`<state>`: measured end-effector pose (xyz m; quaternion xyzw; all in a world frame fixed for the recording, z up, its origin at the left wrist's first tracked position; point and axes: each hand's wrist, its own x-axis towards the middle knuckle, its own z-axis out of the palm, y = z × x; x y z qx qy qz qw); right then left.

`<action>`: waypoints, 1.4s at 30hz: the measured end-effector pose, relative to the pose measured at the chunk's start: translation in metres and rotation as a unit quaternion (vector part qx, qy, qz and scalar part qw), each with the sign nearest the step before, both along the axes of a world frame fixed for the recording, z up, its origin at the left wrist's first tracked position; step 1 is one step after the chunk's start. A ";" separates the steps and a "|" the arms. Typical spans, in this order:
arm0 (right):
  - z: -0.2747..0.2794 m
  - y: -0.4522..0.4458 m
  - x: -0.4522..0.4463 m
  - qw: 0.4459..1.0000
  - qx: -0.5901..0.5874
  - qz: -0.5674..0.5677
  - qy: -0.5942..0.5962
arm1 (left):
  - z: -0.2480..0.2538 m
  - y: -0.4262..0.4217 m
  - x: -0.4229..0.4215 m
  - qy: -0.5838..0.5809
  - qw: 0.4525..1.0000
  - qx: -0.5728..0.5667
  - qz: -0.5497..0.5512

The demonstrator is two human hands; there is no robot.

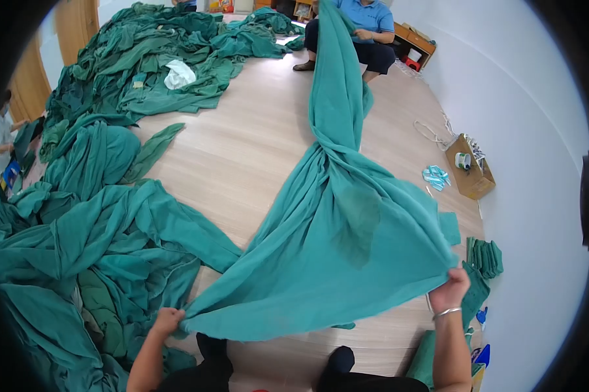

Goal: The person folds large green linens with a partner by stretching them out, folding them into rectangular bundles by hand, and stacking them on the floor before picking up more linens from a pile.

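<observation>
A large green cloth sheet (307,281) is stretched out before me, with a darker patch near its middle. My left hand (169,321) is closed on its near left corner. At the near right corner, my right hand (451,289) grips the edge, with a bracelet on that wrist. Beyond the middle the sheet is bunched and twisted, and its far part rises towards a person in a blue shirt (371,16). Whether that person holds the far end I cannot tell. Loose green cloths (131,228) lie heaped beside my left hand.
A big pile of green cloths (144,59) fills the back left, with a white cloth (179,75) on it. Along the right wall are a cardboard box (471,176), blue-and-white ties (436,177) and folded green cloths (484,258). Another person (4,137) is at far left.
</observation>
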<state>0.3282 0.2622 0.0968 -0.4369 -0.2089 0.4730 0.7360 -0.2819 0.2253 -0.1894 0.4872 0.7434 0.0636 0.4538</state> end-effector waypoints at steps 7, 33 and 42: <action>0.004 0.055 -0.157 0.699 0.209 0.432 -0.530 | 0.210 0.099 0.181 -0.457 0.888 -0.012 -0.050; -0.172 0.036 -0.217 0.727 -0.277 0.361 -0.515 | 0.430 0.095 0.269 -0.780 0.591 0.199 -0.047; 0.013 0.086 -0.015 0.532 -0.104 -0.289 -0.789 | 0.424 0.086 0.033 -0.632 0.582 0.501 0.102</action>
